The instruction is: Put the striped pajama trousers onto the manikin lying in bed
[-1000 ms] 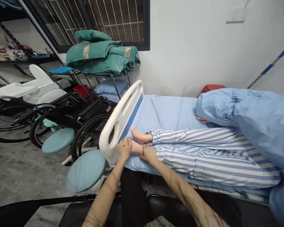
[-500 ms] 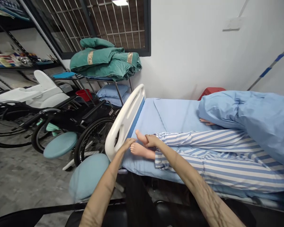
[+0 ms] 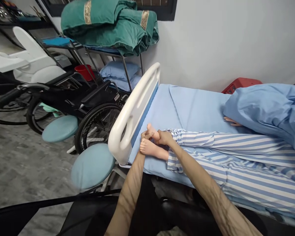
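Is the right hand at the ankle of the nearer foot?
No, the right hand is at the ankle of the farther foot, beyond the nearer foot.

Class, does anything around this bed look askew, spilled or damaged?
No spill or damage shows. At picture right, the blue quilt lies bunched, not spread flat over the striped trousers, so it looks untidy.

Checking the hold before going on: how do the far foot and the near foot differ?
The far foot has the right hand at its ankle; the near foot has no hand at its ankle. The far foot is partly hidden; the near foot shows from toes up to the striped trousers. Both are bare.
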`<state>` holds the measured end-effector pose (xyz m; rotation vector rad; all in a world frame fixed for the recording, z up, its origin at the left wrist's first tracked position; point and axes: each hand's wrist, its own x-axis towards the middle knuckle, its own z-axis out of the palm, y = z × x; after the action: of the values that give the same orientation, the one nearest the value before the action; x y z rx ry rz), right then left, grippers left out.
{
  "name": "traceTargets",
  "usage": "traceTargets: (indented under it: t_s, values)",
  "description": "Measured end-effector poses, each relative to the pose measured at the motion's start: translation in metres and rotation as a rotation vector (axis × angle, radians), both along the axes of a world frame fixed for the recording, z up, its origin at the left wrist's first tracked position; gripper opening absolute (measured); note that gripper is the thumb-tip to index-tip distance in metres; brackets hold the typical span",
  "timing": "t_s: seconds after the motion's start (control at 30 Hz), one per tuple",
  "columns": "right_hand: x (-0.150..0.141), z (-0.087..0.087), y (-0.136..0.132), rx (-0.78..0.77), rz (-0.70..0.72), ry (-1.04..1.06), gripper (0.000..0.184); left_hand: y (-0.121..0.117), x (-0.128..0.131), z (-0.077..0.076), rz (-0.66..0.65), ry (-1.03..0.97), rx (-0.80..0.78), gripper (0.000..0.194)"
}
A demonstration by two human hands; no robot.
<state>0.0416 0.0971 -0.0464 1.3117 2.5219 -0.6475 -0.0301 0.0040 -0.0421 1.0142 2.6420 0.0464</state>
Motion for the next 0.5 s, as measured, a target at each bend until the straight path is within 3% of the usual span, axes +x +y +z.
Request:
traceTargets:
  t_s: [0.07, 0.1, 0.27, 0.43, 0.5]
  values:
    - [-0.001, 0.001, -0.001, 0.009, 0.018, -0.01, 0.052, 0.007, 0.005, -0.004, 0.322, 0.018, -0.029, 0.057]
    - [-0.001, 0.002, -0.001, 0.011, 0.032, -0.017, 0.053, 0.009, 0.007, -0.005, 0.413, 0.019, -0.028, 0.058]
    - [-0.002, 0.003, -0.001, 0.013, 0.046, -0.025, 0.057, 0.011, 0.007, -0.012, 0.323, 0.01, -0.085, 0.049]
    - [0.0, 0.0, 0.0, 0.013, 0.034, -0.026, 0.058, 0.011, 0.005, -0.021, 0.407, 0.096, 0.033, 0.048]
    - [0.0, -0.002, 0.0, 0.021, 0.046, -0.019, 0.057, 0.012, 0.004, -0.026, 0.375, 0.108, 0.072, 0.048]
